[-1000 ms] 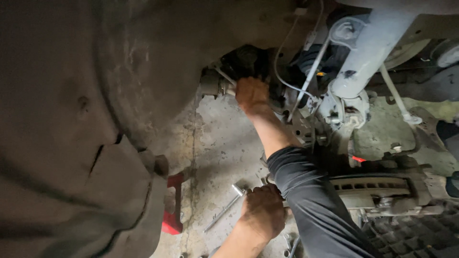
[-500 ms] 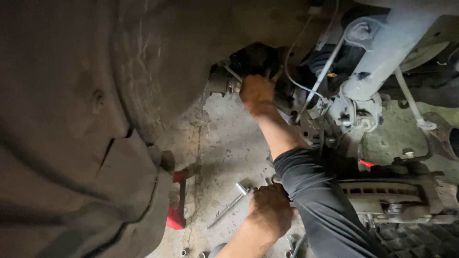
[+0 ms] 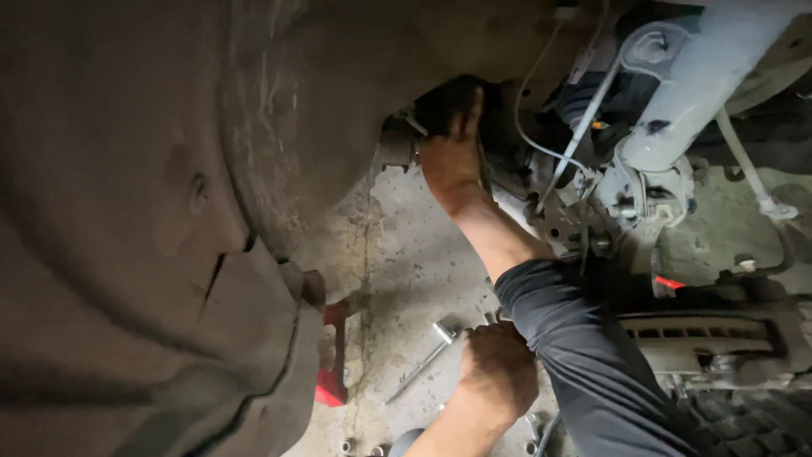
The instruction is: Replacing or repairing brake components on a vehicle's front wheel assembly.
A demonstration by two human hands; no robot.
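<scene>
My right hand reaches up into a dark recess behind the wheel hub, its fingers hidden among black parts next to a rusty metal fitting. What it grips, if anything, is hidden. A dark sleeve covers that forearm. My left hand rests low on the concrete floor with its fingers curled under, just right of a long metal wrench lying on the ground.
A large dusty wheel-arch liner fills the left side. A pale shock strut, thin cables and a brake disc crowd the right. A red jack part and small sockets sit on the floor.
My right hand has pushed further up into the dark recess, fingers now out of sight. My left hand stays by the wrench on the floor.
</scene>
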